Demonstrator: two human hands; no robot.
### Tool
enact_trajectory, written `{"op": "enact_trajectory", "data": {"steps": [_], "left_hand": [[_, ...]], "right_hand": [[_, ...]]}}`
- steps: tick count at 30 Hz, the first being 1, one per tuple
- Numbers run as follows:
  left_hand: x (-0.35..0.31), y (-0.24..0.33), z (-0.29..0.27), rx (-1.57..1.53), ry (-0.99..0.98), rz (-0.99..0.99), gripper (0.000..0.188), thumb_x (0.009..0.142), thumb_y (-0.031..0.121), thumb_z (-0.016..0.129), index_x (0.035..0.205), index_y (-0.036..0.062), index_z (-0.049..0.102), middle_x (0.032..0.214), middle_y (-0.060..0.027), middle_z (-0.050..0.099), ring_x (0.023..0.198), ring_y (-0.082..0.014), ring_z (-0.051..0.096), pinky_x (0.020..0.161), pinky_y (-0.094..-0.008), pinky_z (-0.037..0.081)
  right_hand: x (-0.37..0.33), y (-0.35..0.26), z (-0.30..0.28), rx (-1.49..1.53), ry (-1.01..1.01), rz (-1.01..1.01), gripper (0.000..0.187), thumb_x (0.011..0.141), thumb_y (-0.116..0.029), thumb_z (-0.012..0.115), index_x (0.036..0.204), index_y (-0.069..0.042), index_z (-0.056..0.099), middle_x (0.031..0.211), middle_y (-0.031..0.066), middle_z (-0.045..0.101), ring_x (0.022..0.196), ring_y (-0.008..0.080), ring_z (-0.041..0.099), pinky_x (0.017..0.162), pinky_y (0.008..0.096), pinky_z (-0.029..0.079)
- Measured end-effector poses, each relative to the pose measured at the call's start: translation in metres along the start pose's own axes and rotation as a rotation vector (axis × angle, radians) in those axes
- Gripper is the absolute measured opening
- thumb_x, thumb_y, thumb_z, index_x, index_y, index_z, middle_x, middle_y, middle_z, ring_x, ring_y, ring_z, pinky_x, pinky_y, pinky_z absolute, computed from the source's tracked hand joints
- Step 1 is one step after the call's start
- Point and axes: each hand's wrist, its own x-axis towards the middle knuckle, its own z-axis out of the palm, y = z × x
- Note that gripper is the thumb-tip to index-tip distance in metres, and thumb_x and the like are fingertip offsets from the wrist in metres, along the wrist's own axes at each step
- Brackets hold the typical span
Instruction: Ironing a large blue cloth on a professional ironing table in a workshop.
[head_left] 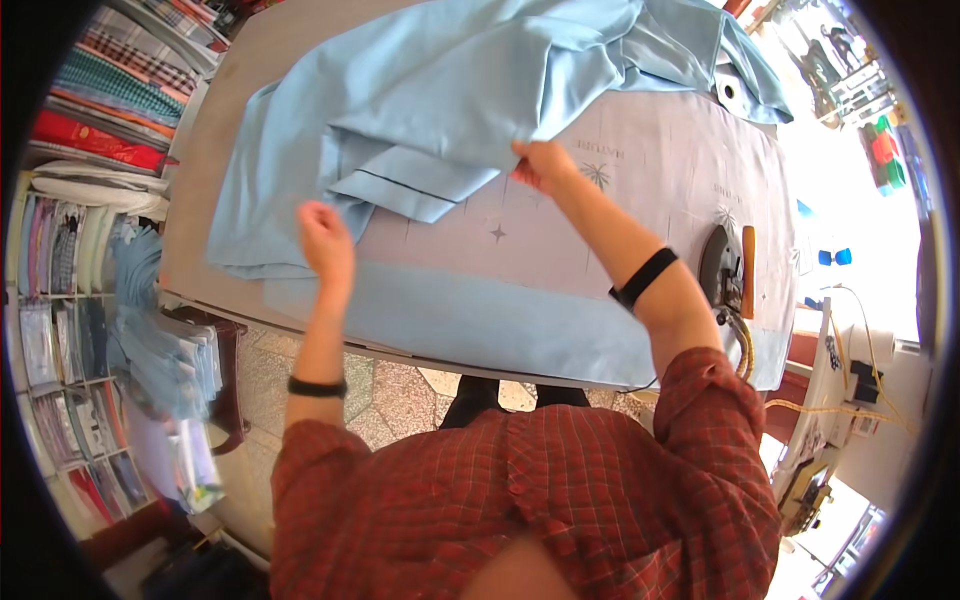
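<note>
A light blue garment (400,90), shirt-like, lies in loose folds across the far half of the padded ironing table. At its near edge is a folded band (405,185) with a dark line along it, perhaps a cuff. My right hand (543,165) pinches the garment's near edge, to the right of that band. Over the garment's left part, my left hand (326,238) is raised with its fingers curled closed. It is slightly blurred, and anything in those fingers is hidden. A white piece with a dark round spot (730,90) shows at the garment's far right end.
An iron (716,265) with a wooden handle stands at the table's right side, its yellowish cord (790,406) running off right. Light blue cloth (430,310) covers the table's near strip. Shelves of folded clothes (70,340) line the left, near hanging blue garments (145,300).
</note>
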Motion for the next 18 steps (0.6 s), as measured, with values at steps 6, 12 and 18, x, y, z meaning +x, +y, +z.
{"op": "enact_trajectory", "data": {"steps": [6,12,18], "left_hand": [[-0.089,0.005,0.078,-0.138,-0.402,-0.099,0.035,0.079,0.025,0.076,0.1,0.0021,0.06,0.081,-0.0065,0.061,0.072,-0.0209,0.058,0.069,-0.0338,0.047],[-0.063,0.072,0.103,-0.29,-0.205,0.269,0.031,0.084,0.026,0.073,0.091,-0.0011,0.06,0.079,-0.0037,0.063,0.06,-0.0155,0.054,0.058,-0.0303,0.043],[-0.077,0.171,0.035,-1.905,-1.038,-1.136,0.029,0.098,0.031,0.052,0.109,0.0056,0.06,0.095,-0.0108,0.07,0.074,-0.0189,0.069,0.052,-0.0268,0.049]], "right_hand": [[-0.01,0.019,0.027,0.042,-0.073,0.06,0.017,0.094,-0.016,0.059,0.099,0.0,0.057,0.088,0.0088,0.062,0.071,0.0169,0.061,0.063,0.0294,0.054],[-0.077,-0.062,0.032,0.191,-0.21,-0.198,0.015,0.089,-0.014,0.065,0.089,-0.003,0.054,0.083,0.0061,0.057,0.07,0.0156,0.057,0.064,0.0309,0.052],[-0.202,-0.115,0.007,0.074,-0.28,-0.623,0.016,0.088,-0.015,0.068,0.086,-0.004,0.056,0.077,-0.0001,0.056,0.068,0.0095,0.054,0.061,0.0263,0.048]]}}
